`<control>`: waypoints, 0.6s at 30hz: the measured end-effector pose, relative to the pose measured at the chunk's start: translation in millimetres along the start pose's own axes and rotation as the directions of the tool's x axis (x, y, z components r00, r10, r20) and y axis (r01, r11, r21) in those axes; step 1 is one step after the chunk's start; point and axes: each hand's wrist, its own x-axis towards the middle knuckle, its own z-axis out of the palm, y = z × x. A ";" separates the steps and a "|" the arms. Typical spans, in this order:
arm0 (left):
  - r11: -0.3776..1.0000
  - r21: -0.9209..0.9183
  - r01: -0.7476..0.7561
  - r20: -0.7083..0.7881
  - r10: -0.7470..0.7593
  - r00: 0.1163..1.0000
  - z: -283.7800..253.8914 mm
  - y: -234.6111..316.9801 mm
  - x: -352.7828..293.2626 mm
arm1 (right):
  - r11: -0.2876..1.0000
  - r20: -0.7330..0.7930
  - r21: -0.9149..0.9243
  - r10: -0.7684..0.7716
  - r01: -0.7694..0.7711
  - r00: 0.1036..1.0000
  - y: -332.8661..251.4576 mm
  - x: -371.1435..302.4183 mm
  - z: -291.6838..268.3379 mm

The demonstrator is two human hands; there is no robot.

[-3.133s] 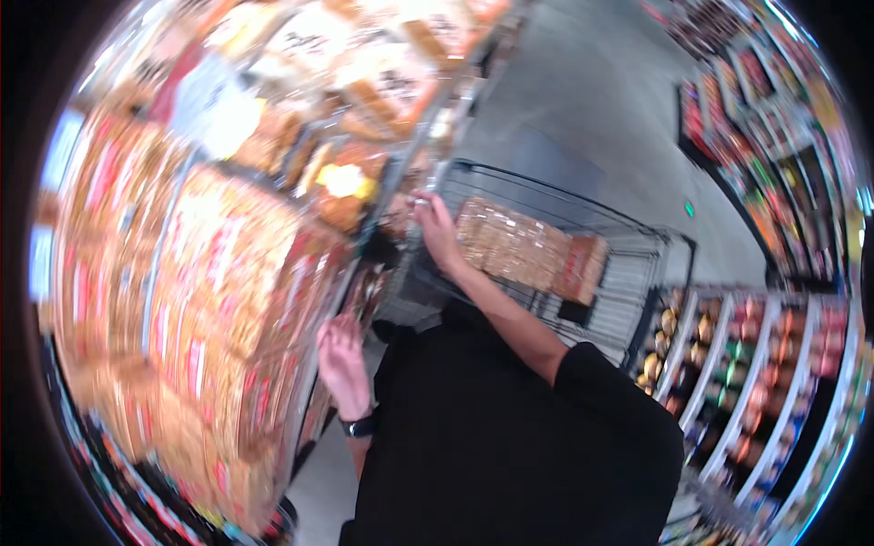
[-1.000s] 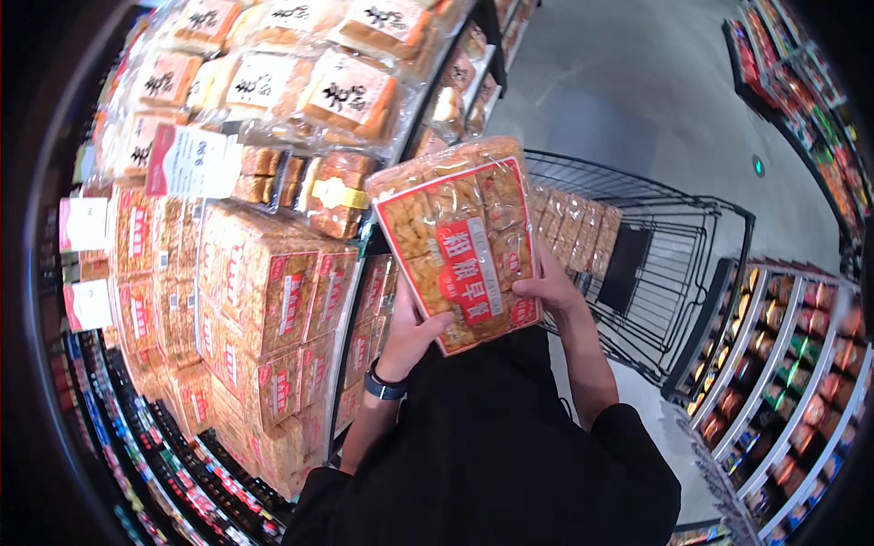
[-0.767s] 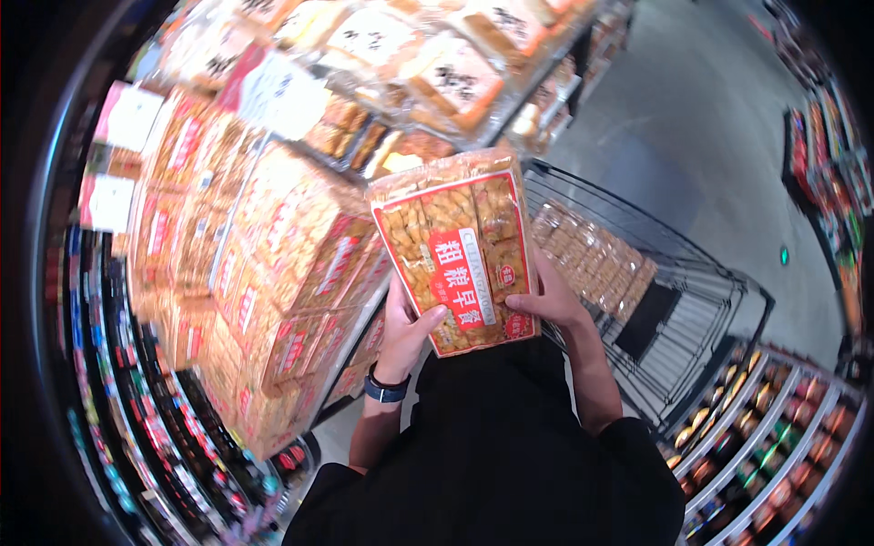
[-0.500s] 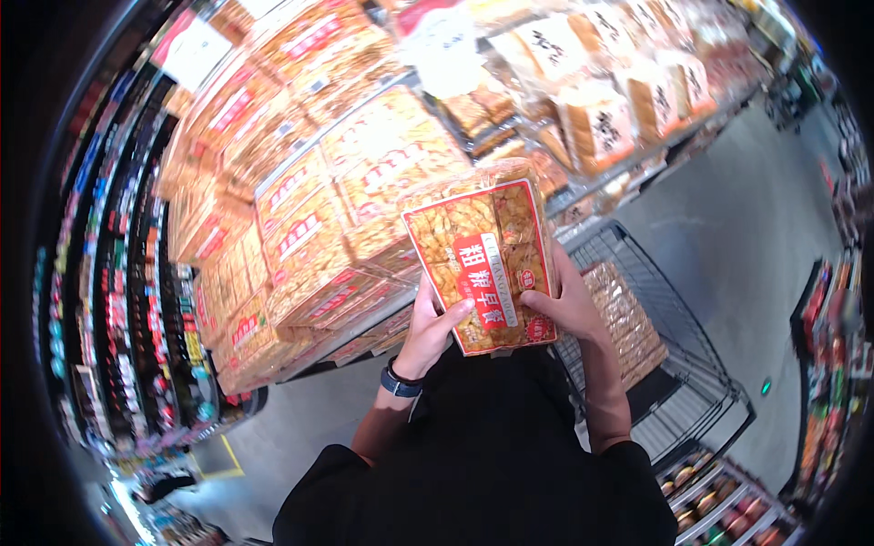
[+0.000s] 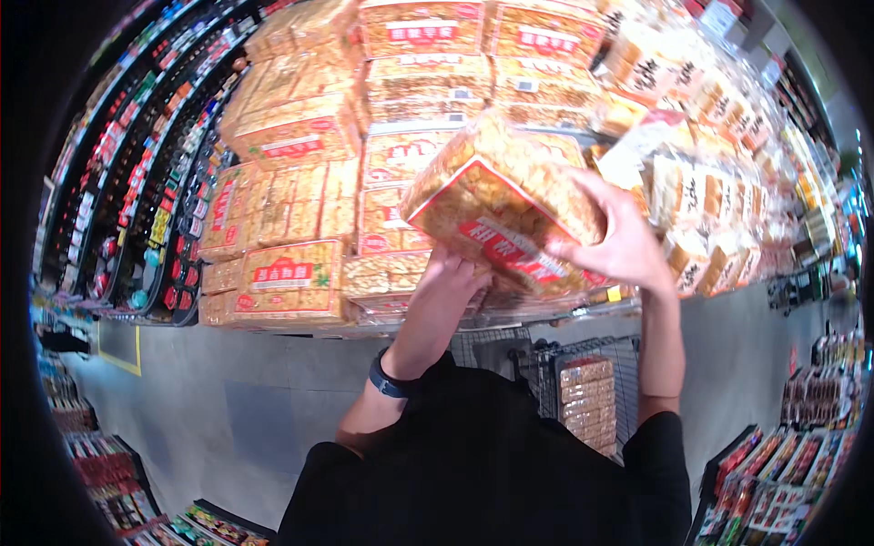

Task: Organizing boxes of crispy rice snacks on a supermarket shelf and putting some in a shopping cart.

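A clear-wrapped pack of golden pastry cakes [image 5: 496, 187] with a red-edged label is held tilted in front of the display. My right hand [image 5: 624, 241] grips its right side, thumb across the label and fingers over the far edge. My left hand [image 5: 452, 278] is closed at the lower left edge of the pack, its fingertips partly hidden beneath it. Behind and around are stacked packs of the same kind [image 5: 291, 278], reaching up the display. A dark watch [image 5: 389, 378] is on my left wrist.
Bagged bread loaves [image 5: 706, 187] fill the display's right side. Below its edge stands a wire shopping cart [image 5: 624, 350] holding a wrapped pack of cakes [image 5: 587, 400]. Tall shelves [image 5: 118, 182] run along the left, and low racks [image 5: 765, 482] stand at the lower right. Grey floor [image 5: 237, 391] lies between.
The pack has moved from upright against my front to tilted, higher over the display. My right hand has risen along its side. The view has turned, so the display now lies straight ahead.
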 end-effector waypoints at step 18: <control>0.999 -0.034 0.008 -0.035 -0.010 0.999 -124.9 117.0 298.1 | 0.668 0.244 -0.708 -0.076 0.231 0.967 -30.4 340.1 -3.8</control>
